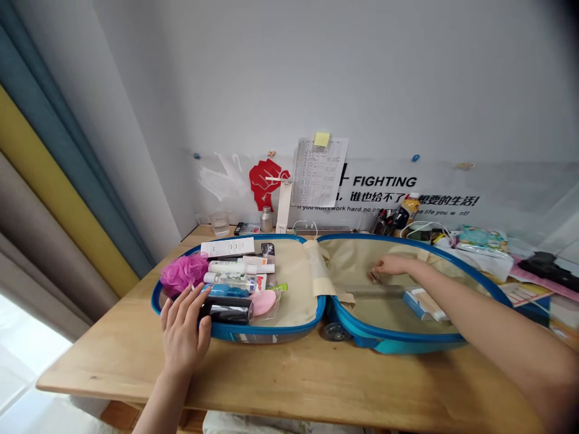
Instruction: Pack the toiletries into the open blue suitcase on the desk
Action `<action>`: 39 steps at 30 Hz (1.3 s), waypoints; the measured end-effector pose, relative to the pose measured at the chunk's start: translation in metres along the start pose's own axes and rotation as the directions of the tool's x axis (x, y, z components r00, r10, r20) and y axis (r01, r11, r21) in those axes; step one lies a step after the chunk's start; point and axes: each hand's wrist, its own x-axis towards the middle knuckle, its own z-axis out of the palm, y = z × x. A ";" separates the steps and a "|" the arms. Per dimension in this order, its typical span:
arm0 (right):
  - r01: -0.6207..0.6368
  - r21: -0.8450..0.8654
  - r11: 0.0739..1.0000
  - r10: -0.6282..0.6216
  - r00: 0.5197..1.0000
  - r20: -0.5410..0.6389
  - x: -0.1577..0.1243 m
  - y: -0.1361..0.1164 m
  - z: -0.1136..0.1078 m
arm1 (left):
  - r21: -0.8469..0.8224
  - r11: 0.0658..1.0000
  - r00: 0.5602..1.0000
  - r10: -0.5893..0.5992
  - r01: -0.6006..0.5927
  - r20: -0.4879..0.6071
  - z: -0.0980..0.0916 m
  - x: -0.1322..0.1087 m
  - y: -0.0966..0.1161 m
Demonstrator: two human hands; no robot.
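Note:
A blue suitcase (289, 330) lies open on a wooden table (289, 380). Its left half holds a pink bath puff (183, 272), a white box (227, 247), several tubes and bottles (235, 274) and a black cylinder (228, 312). My left hand (182, 330) rests on the near left rim, fingers spread, fingertips touching the black cylinder. My right hand (391, 264) reaches into the right half and lies on the beige lining beside a small brownish item (374, 277); its fingers look curled, and I cannot make out whether they hold anything. A blue and white box (423, 303) lies in that half.
Along the wall stand a clear cup (220, 223), a small metal bottle (266, 219), a white lamp (283, 205) and a drink bottle (408, 211). Cables, packets and a black device (545, 265) crowd the right. Curtains (54, 199) hang at left.

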 end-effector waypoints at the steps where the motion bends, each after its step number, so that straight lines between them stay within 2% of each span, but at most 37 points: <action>1: -0.036 0.003 0.999 0.036 0.998 0.042 0.000 0.003 0.006 | -0.005 1.000 1.000 0.002 -0.002 0.004 0.000 -0.001 0.000; 4: -0.118 0.031 0.993 0.112 0.982 0.154 0.003 0.005 0.019 | -0.018 1.000 1.000 0.005 -0.004 0.021 -0.001 -0.003 -0.001; 7: -0.137 0.076 0.988 0.121 0.976 0.179 0.002 0.002 0.026 | -0.028 1.000 1.000 -0.002 0.003 0.029 -0.002 -0.002 -0.002; 10: -0.120 0.126 0.985 0.101 0.984 0.144 -0.003 0.000 0.030 | -0.034 0.999 0.999 -0.004 0.005 0.041 -0.003 -0.002 -0.001; 15: -0.063 0.202 0.977 0.060 0.998 0.022 -0.011 -0.007 0.032 | -0.044 0.999 0.999 -0.009 0.010 0.039 -0.002 -0.003 -0.002; 19: -0.065 0.262 0.963 0.065 0.998 0.008 -0.011 -0.015 0.013 | -0.042 0.999 0.999 -0.005 0.007 0.043 -0.003 0.000 -0.001; 24: -0.016 0.344 0.939 0.031 0.999 -0.036 -0.010 -0.042 -0.034 | -0.027 1.000 0.999 0.010 -0.009 0.033 -0.005 0.003 0.002; 26: 0.070 0.367 0.928 -0.057 0.997 -0.047 -0.014 -0.067 -0.048 | -0.027 1.000 1.000 0.015 -0.014 0.027 -0.005 0.003 0.002; 27: 0.162 0.357 0.920 -0.152 0.987 -0.056 -0.016 -0.084 -0.052 | -0.031 0.999 1.000 0.013 -0.013 0.025 -0.005 0.003 0.002; 28: 0.293 0.331 0.897 -0.288 0.955 -0.063 -0.017 -0.103 -0.055 | -0.037 0.999 1.000 0.008 -0.007 0.024 -0.005 0.003 0.002; 30: 0.582 0.216 0.784 -0.581 0.810 -0.075 -0.019 -0.144 -0.054 | -0.054 0.998 0.999 -0.012 0.014 0.031 -0.005 0.002 0.002; 31: 0.655 0.179 0.734 -0.656 0.752 -0.065 -0.017 -0.164 -0.051 | -0.061 0.998 0.999 -0.023 0.026 0.041 -0.005 0.001 0.001; 32: 0.701 0.150 0.697 -0.703 0.709 -0.049 -0.015 -0.184 -0.046 | -0.065 0.997 0.998 -0.030 0.033 0.051 -0.005 0.001 0.001; 35: 0.776 0.090 0.624 -0.779 0.627 0.004 -0.002 -0.229 -0.026 | -0.062 0.997 0.997 -0.032 0.036 0.067 -0.006 0.001 0.001; 39: 0.844 0.016 0.537 -0.844 0.536 0.031 0.016 -0.255 -0.001 | -0.053 0.998 0.998 -0.034 0.037 0.057 -0.006 0.001 0.001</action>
